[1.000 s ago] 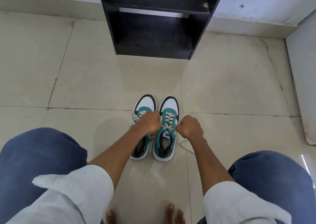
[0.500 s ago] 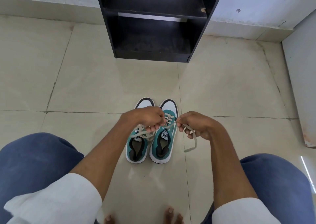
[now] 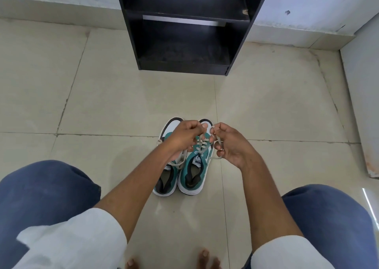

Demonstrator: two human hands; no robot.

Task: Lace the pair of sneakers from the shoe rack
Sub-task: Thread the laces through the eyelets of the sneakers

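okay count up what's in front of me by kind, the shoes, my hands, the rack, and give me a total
Sneakers: 2, the left sneaker and the right sneaker
Hands: 2, the left hand and the right hand, each holding lace
Shoe rack: 1
Total: 5

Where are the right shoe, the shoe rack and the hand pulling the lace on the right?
right shoe (image 3: 194,171): head view, on its green tongue.
shoe rack (image 3: 184,42): head view, on its lower shelf.
right hand (image 3: 231,143): head view, on its back.

White rolled sleeves (image 3: 78,242), blue trousers (image 3: 41,190), bare feet (image 3: 205,258).
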